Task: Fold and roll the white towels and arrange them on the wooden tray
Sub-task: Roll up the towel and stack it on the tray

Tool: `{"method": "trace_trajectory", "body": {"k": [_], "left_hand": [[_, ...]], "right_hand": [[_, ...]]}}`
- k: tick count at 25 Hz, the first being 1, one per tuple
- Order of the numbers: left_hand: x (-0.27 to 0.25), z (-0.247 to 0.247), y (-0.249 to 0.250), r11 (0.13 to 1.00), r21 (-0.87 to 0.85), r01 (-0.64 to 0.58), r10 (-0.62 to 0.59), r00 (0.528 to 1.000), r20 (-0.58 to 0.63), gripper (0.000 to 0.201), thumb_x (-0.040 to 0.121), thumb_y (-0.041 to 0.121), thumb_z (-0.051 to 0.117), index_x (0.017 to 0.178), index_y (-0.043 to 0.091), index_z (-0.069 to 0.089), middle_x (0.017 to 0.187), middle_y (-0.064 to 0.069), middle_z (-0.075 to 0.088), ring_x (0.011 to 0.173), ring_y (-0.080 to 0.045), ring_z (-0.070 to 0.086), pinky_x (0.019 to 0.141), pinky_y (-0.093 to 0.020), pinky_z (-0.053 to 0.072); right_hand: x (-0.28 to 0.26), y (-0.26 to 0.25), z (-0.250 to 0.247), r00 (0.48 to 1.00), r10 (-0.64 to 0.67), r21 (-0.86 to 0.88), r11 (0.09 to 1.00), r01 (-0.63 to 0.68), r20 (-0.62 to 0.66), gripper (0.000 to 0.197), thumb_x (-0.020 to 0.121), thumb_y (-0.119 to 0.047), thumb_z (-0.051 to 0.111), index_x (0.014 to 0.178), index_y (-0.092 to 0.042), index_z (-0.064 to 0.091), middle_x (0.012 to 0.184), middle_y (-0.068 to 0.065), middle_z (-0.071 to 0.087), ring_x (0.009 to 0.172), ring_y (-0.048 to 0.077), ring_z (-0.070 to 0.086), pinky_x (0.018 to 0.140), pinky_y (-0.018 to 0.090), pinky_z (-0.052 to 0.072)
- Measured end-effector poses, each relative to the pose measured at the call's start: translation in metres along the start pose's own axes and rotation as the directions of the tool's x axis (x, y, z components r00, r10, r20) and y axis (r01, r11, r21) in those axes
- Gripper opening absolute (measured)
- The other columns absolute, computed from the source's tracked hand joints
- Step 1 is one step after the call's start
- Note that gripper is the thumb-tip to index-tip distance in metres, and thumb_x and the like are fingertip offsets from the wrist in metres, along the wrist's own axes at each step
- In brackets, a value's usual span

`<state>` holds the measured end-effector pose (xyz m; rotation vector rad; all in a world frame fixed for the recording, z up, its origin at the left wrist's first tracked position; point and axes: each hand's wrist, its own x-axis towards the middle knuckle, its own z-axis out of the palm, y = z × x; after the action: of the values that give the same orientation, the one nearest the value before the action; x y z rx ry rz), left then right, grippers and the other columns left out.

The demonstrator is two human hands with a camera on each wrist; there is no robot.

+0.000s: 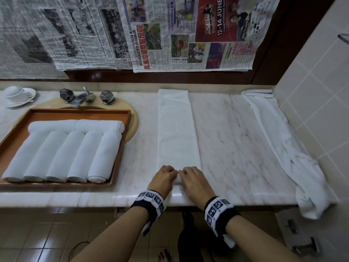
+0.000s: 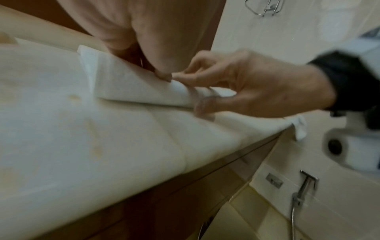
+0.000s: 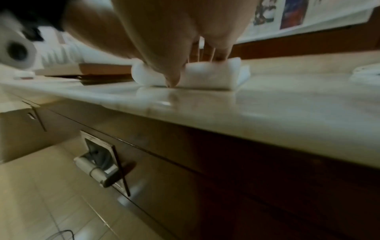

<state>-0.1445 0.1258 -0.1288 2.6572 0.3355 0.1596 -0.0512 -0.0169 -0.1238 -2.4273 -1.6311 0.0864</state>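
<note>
White marble countertop (image 1: 236,129) is filling my view, and I am looking down at two bare hands working at its near edge. A long folded white towel (image 1: 176,127) is lying flat on the counter, running from the back wall toward me. My left hand (image 1: 164,177) and right hand (image 1: 192,178) are sitting side by side on its near end, fingers curled over and pinching the small roll that is forming there. Through the left wrist camera I am seeing the right hand's fingertips (image 2: 180,75) gripping the rolled edge.

To the left, a wooden tray (image 1: 120,146) is resting over the sink and is holding seven rolled towels (image 1: 75,150): five side by side and two laid across behind them. Another white towel (image 1: 279,133), unfolded, is lying crumpled along the right wall, hanging over the counter's edge. A faucet (image 1: 83,98) and an upturned cup on a saucer (image 1: 17,95) are sitting behind the tray.
</note>
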Motion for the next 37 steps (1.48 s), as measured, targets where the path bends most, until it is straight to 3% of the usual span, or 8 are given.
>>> {"method": "trace_trajectory", "body": {"k": [4,11,17,21,25,31,33,37], "left_hand": [[0.013,-0.001,0.008,0.999,0.027,0.045,-0.046,0.999,0.022,0.031,0.093,0.001,0.047,0.116,0.006,0.067,0.117,-0.009,0.06,0.112,-0.025,0.05,0.09,-0.029,0.044],[-0.021,0.016,0.007,0.991,-0.055,-0.12,0.108,0.975,-0.194,0.028,0.077,0.0,0.058,0.104,0.003,0.062,0.1,-0.012,0.06,0.096,-0.02,0.045,0.087,-0.025,0.04],[0.002,0.005,0.002,0.999,-0.009,-0.031,0.031,0.999,0.036,0.038,0.071,-0.012,0.055,0.104,0.002,0.065,0.098,-0.012,0.06,0.091,-0.029,0.054,0.082,-0.04,0.05],[0.0,0.004,0.01,1.0,0.018,0.005,-0.005,1.0,-0.006,0.033,0.085,-0.004,0.05,0.115,0.003,0.062,0.112,-0.012,0.059,0.103,-0.027,0.052,0.092,-0.033,0.046],[-0.024,0.016,0.014,0.994,-0.049,-0.102,0.095,0.987,-0.127,0.03,0.084,0.011,0.043,0.106,0.004,0.062,0.104,-0.01,0.06,0.095,-0.021,0.049,0.082,-0.026,0.046],[0.01,0.006,0.002,1.0,0.007,-0.014,0.013,0.998,0.065,0.036,0.082,-0.006,0.053,0.114,0.004,0.065,0.11,-0.011,0.058,0.099,-0.029,0.054,0.09,-0.038,0.047],[0.013,0.002,0.006,1.0,-0.013,0.024,-0.023,0.999,0.045,0.035,0.088,-0.004,0.049,0.119,0.003,0.062,0.119,-0.012,0.054,0.106,-0.028,0.05,0.095,-0.032,0.041],[-0.008,0.009,0.018,0.997,-0.049,-0.063,0.056,0.988,-0.143,0.017,0.085,-0.001,0.06,0.101,0.003,0.066,0.101,-0.011,0.059,0.09,-0.025,0.053,0.079,-0.032,0.049]], "right_hand": [[0.001,0.001,0.003,0.998,0.055,0.052,0.997,-0.055,-0.013,0.053,0.068,-0.011,0.078,0.118,-0.01,0.062,0.112,0.006,0.062,0.101,0.023,0.053,0.086,0.032,0.054],[0.018,0.019,-0.01,0.959,0.052,0.22,0.969,-0.116,0.278,0.043,0.094,-0.003,0.045,0.135,-0.013,0.05,0.121,0.006,0.049,0.115,0.022,0.04,0.103,0.03,0.034],[0.0,0.0,0.005,0.998,0.043,0.051,0.998,-0.04,-0.045,0.046,0.077,-0.008,0.035,0.112,-0.005,0.065,0.104,0.008,0.062,0.096,0.022,0.051,0.087,0.028,0.049],[0.009,0.007,0.006,0.997,0.074,0.087,0.994,-0.071,-0.032,0.031,0.082,-0.016,0.039,0.099,-0.015,0.065,0.092,0.0,0.06,0.083,0.02,0.057,0.075,0.03,0.05],[0.021,0.009,0.0,0.983,0.119,0.07,0.989,-0.129,0.138,0.026,0.096,-0.011,0.04,0.117,-0.014,0.055,0.115,0.004,0.056,0.108,0.024,0.048,0.092,0.032,0.036],[-0.005,0.008,0.015,0.988,0.069,0.051,0.997,-0.063,-0.135,0.03,0.076,-0.012,0.063,0.106,-0.013,0.062,0.1,0.001,0.061,0.091,0.018,0.053,0.09,0.03,0.045],[0.005,0.014,0.009,0.995,0.065,0.069,0.996,-0.06,-0.07,0.033,0.075,-0.01,0.07,0.107,-0.013,0.064,0.1,0.001,0.062,0.089,0.02,0.057,0.086,0.032,0.052],[0.029,0.02,-0.01,0.967,0.11,0.18,0.972,-0.153,0.231,0.027,0.097,-0.01,0.044,0.121,-0.012,0.055,0.121,0.004,0.052,0.114,0.021,0.044,0.097,0.029,0.037]]}}
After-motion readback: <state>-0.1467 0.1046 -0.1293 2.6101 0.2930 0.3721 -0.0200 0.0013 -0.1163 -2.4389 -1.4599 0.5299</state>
